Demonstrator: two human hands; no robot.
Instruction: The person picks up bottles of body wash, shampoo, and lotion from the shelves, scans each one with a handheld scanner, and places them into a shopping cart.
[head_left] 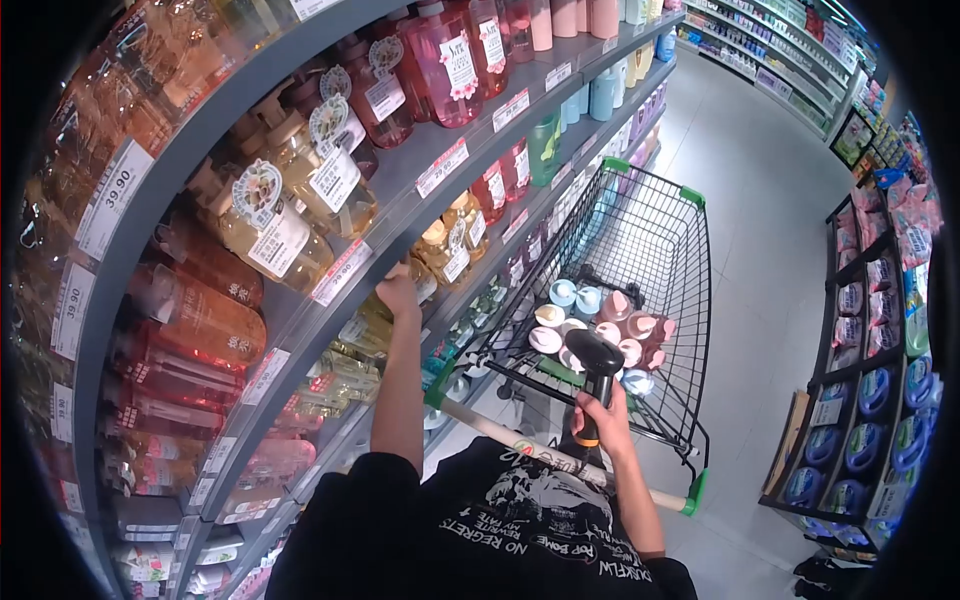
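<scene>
My left hand (398, 288) reaches into a lower shelf, under the price-tag rail, beside yellow pump bottles (455, 262) with white labels. Its fingers are mostly hidden by the shelf edge and the bottles, so a grip cannot be made out. In front of my body, my right hand (604, 418) is wrapped round the handle of a black barcode scanner (594, 352) with an orange band. The scanner is above the near end of a black wire shopping cart (705, 260). Inside the cart stand several pump bottles (610, 332) with pink, white and blue tops.
Shelves of body-wash bottles (450, 65) line my left, with price tags (342, 272) along their edges. The cart's handlebar (520, 440) crosses before my waist. On the right stands a rack (830, 400) of packaged goods. Grey floor (745, 330) runs between.
</scene>
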